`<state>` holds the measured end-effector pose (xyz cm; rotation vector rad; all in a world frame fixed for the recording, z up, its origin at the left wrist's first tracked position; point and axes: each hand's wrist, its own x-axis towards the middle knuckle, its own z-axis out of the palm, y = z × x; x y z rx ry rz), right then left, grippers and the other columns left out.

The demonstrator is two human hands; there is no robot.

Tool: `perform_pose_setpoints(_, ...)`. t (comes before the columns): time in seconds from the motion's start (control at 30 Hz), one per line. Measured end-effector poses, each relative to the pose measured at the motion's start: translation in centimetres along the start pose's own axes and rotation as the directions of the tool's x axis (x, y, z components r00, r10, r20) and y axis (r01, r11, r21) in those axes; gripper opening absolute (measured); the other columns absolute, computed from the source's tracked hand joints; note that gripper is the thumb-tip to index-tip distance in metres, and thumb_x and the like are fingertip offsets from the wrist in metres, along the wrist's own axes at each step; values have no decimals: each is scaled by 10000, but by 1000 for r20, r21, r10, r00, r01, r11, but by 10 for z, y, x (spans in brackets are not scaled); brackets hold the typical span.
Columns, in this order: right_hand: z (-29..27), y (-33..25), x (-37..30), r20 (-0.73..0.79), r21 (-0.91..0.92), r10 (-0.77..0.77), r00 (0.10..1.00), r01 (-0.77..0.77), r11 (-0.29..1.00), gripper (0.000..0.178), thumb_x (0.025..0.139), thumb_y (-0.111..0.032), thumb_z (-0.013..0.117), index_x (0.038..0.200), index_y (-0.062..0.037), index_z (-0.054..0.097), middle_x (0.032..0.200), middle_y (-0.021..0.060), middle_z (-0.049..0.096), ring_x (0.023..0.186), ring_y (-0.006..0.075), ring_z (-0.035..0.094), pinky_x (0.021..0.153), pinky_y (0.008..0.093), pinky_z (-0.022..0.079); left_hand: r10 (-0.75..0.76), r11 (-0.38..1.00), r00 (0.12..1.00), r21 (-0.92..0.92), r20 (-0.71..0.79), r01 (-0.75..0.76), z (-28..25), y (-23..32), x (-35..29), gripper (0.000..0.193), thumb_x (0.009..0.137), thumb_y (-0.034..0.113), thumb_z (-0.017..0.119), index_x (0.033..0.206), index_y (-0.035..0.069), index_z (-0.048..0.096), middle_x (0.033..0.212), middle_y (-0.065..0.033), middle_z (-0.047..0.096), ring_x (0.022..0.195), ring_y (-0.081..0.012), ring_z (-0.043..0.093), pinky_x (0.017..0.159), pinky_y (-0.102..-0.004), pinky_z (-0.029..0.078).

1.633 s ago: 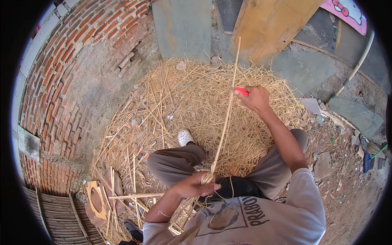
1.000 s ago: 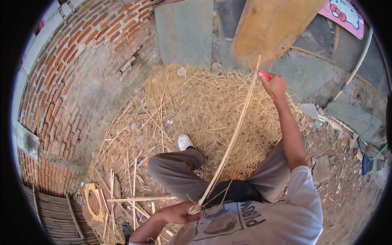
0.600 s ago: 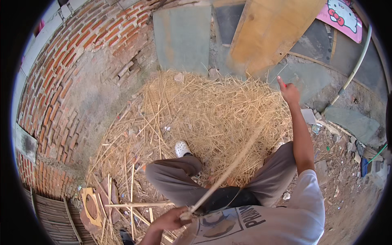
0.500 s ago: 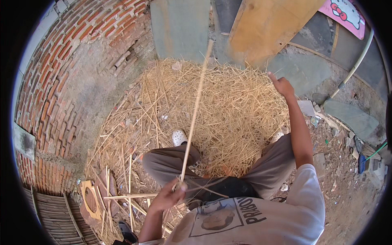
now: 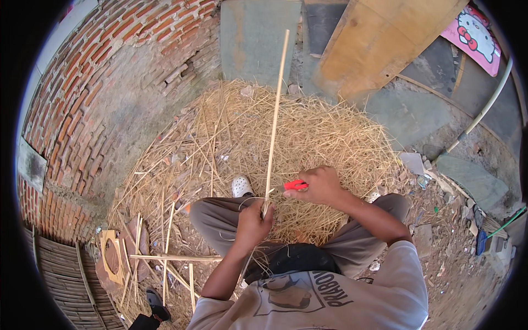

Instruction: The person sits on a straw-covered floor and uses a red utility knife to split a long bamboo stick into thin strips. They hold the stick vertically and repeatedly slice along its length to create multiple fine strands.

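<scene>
My left hand (image 5: 254, 224) is closed around the lower end of a long pale bamboo strip (image 5: 277, 110), which stands nearly upright over the pile of shavings. Thin split fibres hang about that hand. To its right, my right hand (image 5: 320, 186) grips a red utility knife (image 5: 296, 185), with the knife's front end pointing left toward the strip. A small gap separates the knife from the strip. Whether the blade is out is too small to tell. Across my lap lies a dark pad (image 5: 300, 257).
A broad heap of bamboo shavings (image 5: 330, 132) spreads in front of my legs. Cut strips (image 5: 168, 242) and a yellow board with a round hole (image 5: 111, 256) lie left. Another person's dark shoe (image 5: 158, 304) shows lower left. A brick wall (image 5: 82, 126) and leaning boards (image 5: 261, 41) border the heap.
My right hand has swung in from the far right to beside the strip, and the red utility knife is now visible in it. My left hand and the strip have moved slightly up and right.
</scene>
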<state>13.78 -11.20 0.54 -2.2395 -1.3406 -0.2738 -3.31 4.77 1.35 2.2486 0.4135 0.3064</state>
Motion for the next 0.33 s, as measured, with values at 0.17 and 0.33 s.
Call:
perform_pose_setpoints(0.17, 6, 6, 5, -13, -74, 24, 1000, -25, 997, 651, 742, -733, 629, 568, -106, 603, 486, 85, 557, 454, 278, 597, 483, 385, 473, 140, 951, 990, 284, -35, -125, 8, 9, -2, 147, 861, 186, 660, 854, 48, 608, 605, -172, 621, 577, -382, 635, 543, -472, 506)
perform_pose_setpoints(0.33, 9, 20, 8, -17, -78, 94, 995, -95, 992, 665, 751, -742, 610, 558, -105, 603, 461, 89, 542, 450, 281, 594, 484, 388, 469, 155, 879, 987, 460, -31, -123, 6, 22, 0, 154, 836, 208, 681, 842, 82, 592, 607, -152, 625, 569, -360, 644, 534, -474, 511)
